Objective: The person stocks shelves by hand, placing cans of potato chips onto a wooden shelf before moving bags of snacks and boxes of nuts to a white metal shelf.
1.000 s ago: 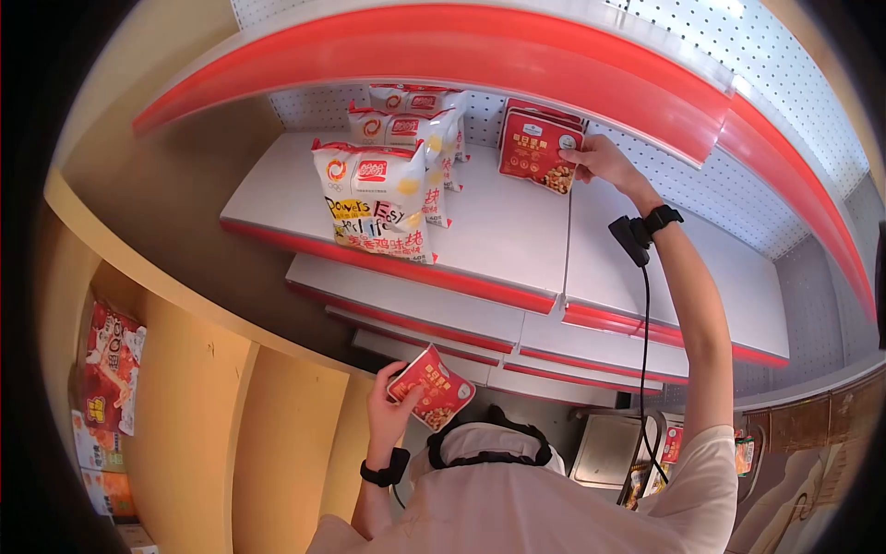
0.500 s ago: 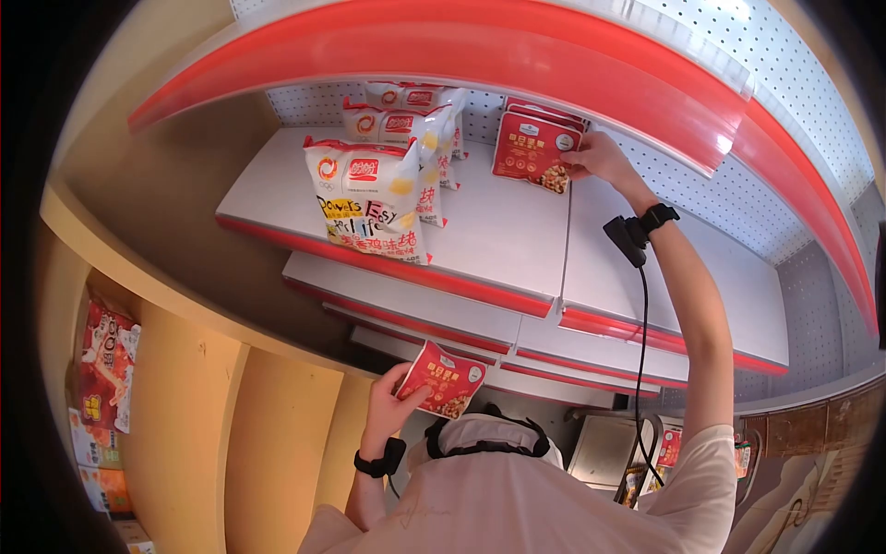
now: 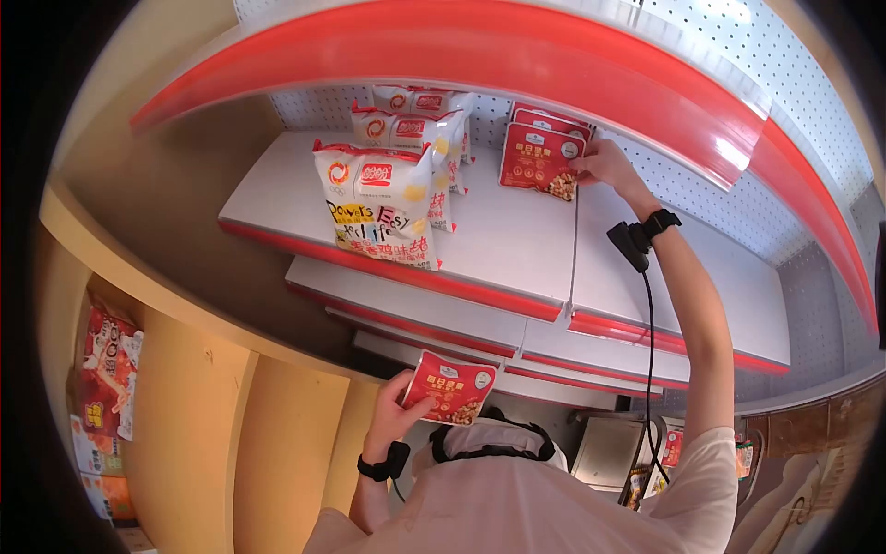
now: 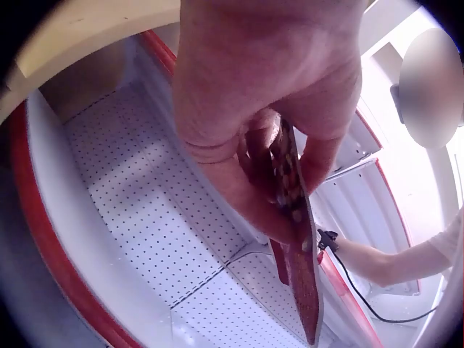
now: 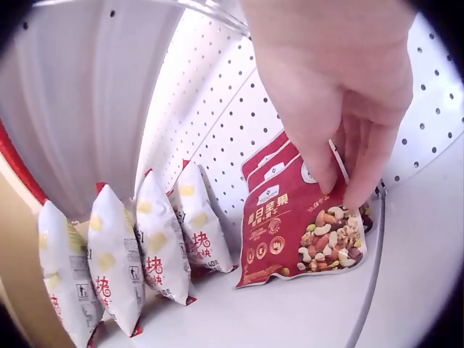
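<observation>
My right hand (image 3: 609, 168) pinches the right edge of a red mixed-nut pouch (image 3: 535, 164) on the upper shelf. Fingers and thumb meet at that edge in the right wrist view, beside the printed nuts. The pouch stands upright, leaning back, in front of matching red pouches (image 5: 254, 161). Low in front of the body, my left hand (image 3: 391, 420) grips another red nut pouch (image 3: 454, 390), its printed front showing and the thumb across it. Seen edge-on in the left wrist view, that pouch (image 4: 299, 283) sits between thumb and fingers.
White snack bags (image 3: 378, 210) stand in a row left of the pouches on the white shelf (image 3: 498, 245). A red-fronted shelf edge (image 3: 443, 46) hangs above. Lower shelves and a wooden cabinet (image 3: 286, 443) lie below. A black cable (image 3: 650, 360) hangs from the right wrist.
My left hand has shifted its pouch slightly right and turned it more level. On the shelf, the front pouch's top has come forward, showing more of those behind; my right hand stays at its edge.
</observation>
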The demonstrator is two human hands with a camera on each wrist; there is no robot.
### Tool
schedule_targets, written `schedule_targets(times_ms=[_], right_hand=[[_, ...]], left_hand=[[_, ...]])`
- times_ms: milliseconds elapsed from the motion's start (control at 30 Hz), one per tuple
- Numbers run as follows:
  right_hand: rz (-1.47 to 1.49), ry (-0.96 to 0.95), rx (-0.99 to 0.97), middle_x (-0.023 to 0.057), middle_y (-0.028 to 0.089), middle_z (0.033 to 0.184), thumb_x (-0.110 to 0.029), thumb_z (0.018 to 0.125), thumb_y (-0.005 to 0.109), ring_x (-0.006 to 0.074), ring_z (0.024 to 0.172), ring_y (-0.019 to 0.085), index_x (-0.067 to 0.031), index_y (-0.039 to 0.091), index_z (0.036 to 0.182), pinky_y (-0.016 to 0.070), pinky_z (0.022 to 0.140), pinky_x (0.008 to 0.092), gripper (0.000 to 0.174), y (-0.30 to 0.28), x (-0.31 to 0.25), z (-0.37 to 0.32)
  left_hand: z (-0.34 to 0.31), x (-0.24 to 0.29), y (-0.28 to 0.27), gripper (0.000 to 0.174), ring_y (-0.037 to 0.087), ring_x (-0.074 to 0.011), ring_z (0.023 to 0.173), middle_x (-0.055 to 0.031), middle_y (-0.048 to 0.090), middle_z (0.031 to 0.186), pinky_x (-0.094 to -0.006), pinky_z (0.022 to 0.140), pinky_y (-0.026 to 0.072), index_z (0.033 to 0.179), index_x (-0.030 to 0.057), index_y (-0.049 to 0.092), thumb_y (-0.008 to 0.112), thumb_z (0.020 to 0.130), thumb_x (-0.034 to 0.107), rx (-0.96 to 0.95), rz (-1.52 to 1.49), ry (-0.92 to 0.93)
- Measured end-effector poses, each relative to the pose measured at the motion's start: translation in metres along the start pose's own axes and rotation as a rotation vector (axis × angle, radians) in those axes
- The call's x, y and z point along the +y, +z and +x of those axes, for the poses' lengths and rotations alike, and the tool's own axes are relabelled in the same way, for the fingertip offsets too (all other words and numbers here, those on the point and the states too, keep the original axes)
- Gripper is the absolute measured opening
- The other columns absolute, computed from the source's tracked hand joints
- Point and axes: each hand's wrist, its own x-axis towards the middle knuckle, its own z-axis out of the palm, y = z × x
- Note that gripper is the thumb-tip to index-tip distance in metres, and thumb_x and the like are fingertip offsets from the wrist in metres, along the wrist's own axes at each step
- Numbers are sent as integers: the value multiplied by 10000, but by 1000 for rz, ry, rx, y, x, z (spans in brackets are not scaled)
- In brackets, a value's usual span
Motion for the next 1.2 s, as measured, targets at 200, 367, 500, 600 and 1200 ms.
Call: schedule_targets(times_ms=[200, 367, 500, 600, 1200], right_hand=[[-41, 5, -19, 145, 677, 824, -162, 799, 685, 197, 702, 677, 101, 640, 939, 577, 626, 273, 301, -4, 5, 3], [-97, 66, -17, 145, 683, 854, -200, 801, 692, 191, 693, 674, 98, 645, 965, 576, 626, 271, 344, -4, 1, 2], [-88, 91, -1, 129, 679, 810, -251, 783, 718, 187, 654, 676, 79, 656, 915, 569, 578, 259, 361, -3, -10, -7], [-117, 121, 0, 114, 669, 758, -286, 767, 736, 175, 615, 672, 66, 664, 864, 561, 537, 248, 372, -8, -9, -6], [-115, 141, -448, 21, 654, 894, -420, 872, 636, 41, 618, 486, -51, 632, 1106, 403, 519, 186, 436, -17, -85, -171]], left_hand=[[0, 2, -4, 274, 599, -94, 827, -52, 640, 928, -231, 734, 482, 1010, -16, 572, 698, 769, 19, 16, -21, 3], [2, 2, -6, 279, 596, -90, 839, -51, 643, 927, -236, 734, 485, 1018, -14, 568, 698, 774, 28, 25, -44, 21], [2, 4, -9, 287, 594, -89, 861, -45, 645, 951, -240, 749, 487, 1033, -15, 570, 693, 776, 17, 24, -37, 41], [1, 5, -11, 294, 593, -89, 869, -42, 644, 964, -240, 756, 488, 1043, -14, 572, 691, 775, 8, 31, -69, 34], [48, 36, 23, 396, 577, -98, 960, -54, 630, 1056, -250, 842, 470, 1165, -26, 548, 691, 799, 19, -169, -251, 57]])
